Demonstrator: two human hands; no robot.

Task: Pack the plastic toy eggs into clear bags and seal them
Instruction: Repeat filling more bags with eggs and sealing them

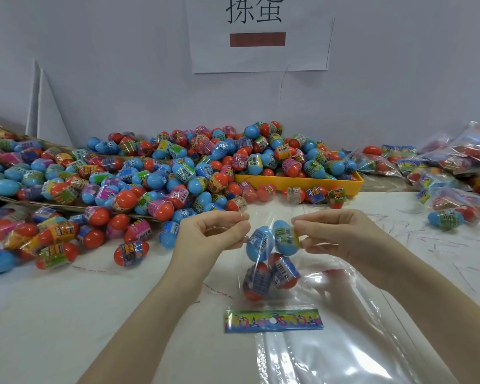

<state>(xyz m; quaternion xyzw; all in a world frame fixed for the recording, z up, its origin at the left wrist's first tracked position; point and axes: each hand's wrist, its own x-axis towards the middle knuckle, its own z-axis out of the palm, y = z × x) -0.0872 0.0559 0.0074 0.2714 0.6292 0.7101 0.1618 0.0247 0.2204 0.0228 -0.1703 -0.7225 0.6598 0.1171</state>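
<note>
Mid-batch, I judge. My left hand point(214, 231) and right hand point(327, 231) pinch the open mouth of a clear bag point(269, 261) above the counter point(94, 300); four eggs point(258, 242) inside, unsealed. Sealed bags point(455, 162) right; loose pile point(150, 173) remains.

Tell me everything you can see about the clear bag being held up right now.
The clear bag is thin, glossy, see-through plastic. It hangs upside down over the white table: its colourful printed header strip lies lowest, nearest the camera. Inside are four eggs, two blue above two red ones with dark labels. The left hand and right hand each pinch a top corner. More empty clear bags lie under it.
</note>
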